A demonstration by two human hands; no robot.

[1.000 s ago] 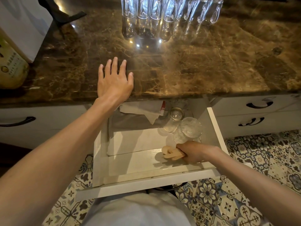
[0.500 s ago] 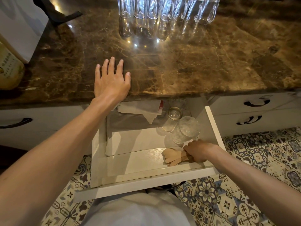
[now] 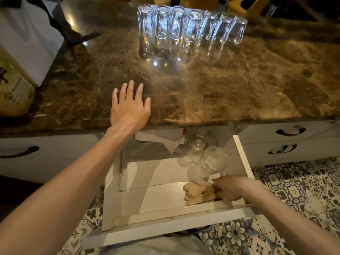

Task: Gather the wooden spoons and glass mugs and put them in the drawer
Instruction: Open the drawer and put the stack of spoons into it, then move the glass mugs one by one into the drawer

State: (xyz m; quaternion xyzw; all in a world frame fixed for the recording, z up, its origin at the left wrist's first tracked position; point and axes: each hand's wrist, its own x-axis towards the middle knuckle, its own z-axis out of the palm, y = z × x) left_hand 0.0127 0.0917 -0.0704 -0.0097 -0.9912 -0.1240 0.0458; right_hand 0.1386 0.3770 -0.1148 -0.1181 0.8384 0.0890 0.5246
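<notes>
Left hand [image 3: 129, 107] flat on the marble counter [image 3: 239, 85]; right hand [image 3: 231, 188] holds wooden spoons [image 3: 195, 192] in the open drawer [image 3: 147, 199]

Countertop [image 3: 239, 89]: dark brown marble, above and beyond the grip.
On countertop: 7 upturned glass mugs [image 3: 189, 24] in 1 row, far beyond the grip; left hand [image 3: 129, 109] flat near the front edge, up-left of the grip; white bag [image 3: 27, 39] and yellow carton [image 3: 14, 92], far left.
Drawer [image 3: 147, 199]: white, pulled open, floor beneath the grip.
In drawer: wooden spoons [image 3: 195, 193] lying flat, bowls just left of the right hand [image 3: 233, 188] holding their handles; lying mugs [image 3: 214, 160] just beyond the grip; folded paper [image 3: 161, 138] back left.
</notes>
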